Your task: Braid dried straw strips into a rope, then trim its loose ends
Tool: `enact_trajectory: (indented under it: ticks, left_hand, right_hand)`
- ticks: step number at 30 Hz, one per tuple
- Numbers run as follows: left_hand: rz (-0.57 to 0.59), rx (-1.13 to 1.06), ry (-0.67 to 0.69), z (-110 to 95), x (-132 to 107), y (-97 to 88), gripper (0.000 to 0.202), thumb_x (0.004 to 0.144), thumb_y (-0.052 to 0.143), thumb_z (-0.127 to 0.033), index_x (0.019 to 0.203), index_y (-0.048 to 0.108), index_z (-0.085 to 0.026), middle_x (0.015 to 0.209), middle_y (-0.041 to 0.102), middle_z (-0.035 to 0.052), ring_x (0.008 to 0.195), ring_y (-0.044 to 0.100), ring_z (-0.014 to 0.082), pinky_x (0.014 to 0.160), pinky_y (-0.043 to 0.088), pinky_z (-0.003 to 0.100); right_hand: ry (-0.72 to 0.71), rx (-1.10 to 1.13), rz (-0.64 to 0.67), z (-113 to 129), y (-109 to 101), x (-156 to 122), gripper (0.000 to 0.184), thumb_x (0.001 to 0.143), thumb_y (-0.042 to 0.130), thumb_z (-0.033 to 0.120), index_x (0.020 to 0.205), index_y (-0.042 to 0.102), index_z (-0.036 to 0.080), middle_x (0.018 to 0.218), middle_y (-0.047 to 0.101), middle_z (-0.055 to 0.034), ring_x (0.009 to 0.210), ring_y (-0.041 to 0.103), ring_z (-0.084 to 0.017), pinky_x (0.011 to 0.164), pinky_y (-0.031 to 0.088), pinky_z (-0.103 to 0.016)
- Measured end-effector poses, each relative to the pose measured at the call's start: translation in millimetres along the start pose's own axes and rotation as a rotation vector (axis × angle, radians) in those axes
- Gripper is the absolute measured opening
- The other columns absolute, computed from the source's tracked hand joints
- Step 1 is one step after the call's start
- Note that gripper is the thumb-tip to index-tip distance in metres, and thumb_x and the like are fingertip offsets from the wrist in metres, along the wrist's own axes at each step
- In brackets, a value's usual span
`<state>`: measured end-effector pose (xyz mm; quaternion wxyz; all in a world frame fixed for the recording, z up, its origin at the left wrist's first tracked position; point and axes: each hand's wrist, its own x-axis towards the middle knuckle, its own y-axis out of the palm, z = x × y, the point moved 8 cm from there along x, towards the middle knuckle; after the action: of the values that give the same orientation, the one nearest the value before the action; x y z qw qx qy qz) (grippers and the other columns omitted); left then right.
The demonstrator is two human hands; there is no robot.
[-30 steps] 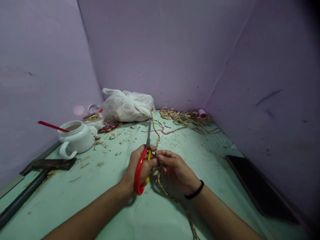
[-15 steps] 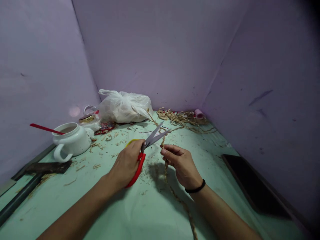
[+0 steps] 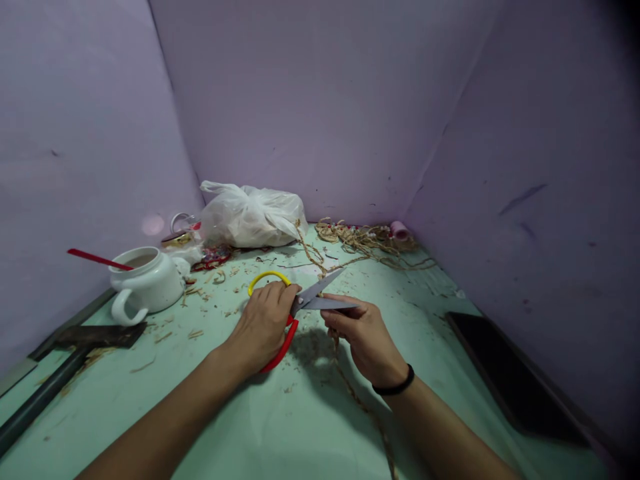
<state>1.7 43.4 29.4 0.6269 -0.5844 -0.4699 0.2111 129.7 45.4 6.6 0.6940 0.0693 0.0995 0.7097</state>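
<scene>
My left hand (image 3: 261, 325) grips a pair of scissors (image 3: 301, 305) with one red and one yellow handle loop. The blades are spread apart and point right, over my right hand. My right hand (image 3: 361, 333) is closed in a pinch on a braided straw rope (image 3: 356, 399), just under the blades. The rope runs from my right hand back toward me along my forearm, and another stretch leads away to a tangle of rope (image 3: 365, 239) at the back wall.
A white cup (image 3: 147, 283) with a red stick stands at the left. A tied white plastic bag (image 3: 250, 215) lies at the back. A hammer (image 3: 60, 373) lies at the front left, a dark flat slab (image 3: 510, 377) at the right. Straw scraps litter the green tabletop (image 3: 280, 433).
The scissors swung from pointing away from me to pointing right, and their blades have opened. My right hand kept hold of the rope and shifted slightly right.
</scene>
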Motion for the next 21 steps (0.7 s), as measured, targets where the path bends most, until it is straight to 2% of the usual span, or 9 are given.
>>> enact_trajectory:
  ticks: [8,12,16,21]
  left_hand:
    - [0.044,0.046,-0.002,0.2,0.3,4.1,0.035,0.078,0.035,-0.011,0.111,0.044,-0.018,0.095,0.051,0.0087,0.087,0.047,0.0211,0.077,0.039,0.038]
    - [0.085,0.063,-0.020,1.6,0.2,5.7,0.033,0.079,0.034,-0.009,0.108,0.045,-0.018,0.092,0.052,0.0082,0.084,0.047,0.0201,0.075,0.040,0.035]
    - [0.091,-0.001,-0.022,1.5,-0.1,3.8,0.031,0.078,0.035,-0.009,0.105,0.046,-0.018,0.091,0.053,0.0073,0.082,0.048,0.0190,0.072,0.039,0.032]
    - [0.078,-0.186,-0.055,4.3,-0.7,-1.3,0.022,0.076,0.036,-0.009,0.091,0.050,-0.019,0.082,0.054,0.0035,0.073,0.049,0.0156,0.064,0.037,0.026]
  right_hand:
    - [-0.008,-0.021,0.006,-0.1,0.2,0.1,0.024,0.052,0.070,0.019,0.076,0.070,0.013,0.053,0.055,0.0017,0.047,0.041,-0.008,0.045,0.033,-0.023]
    - [-0.004,-0.057,0.012,-2.5,0.0,1.0,0.017,0.054,0.069,0.020,0.070,0.069,0.013,0.050,0.052,0.0025,0.046,0.040,-0.007,0.044,0.031,-0.023]
    - [-0.009,-0.037,0.014,-2.9,0.0,0.8,0.012,0.054,0.070,0.020,0.063,0.067,0.013,0.051,0.052,0.0029,0.047,0.041,-0.007,0.045,0.033,-0.023]
    - [0.016,0.017,0.020,-1.5,0.7,-0.5,0.020,0.053,0.073,0.022,0.071,0.068,0.014,0.058,0.056,0.0023,0.050,0.043,-0.007,0.047,0.036,-0.022]
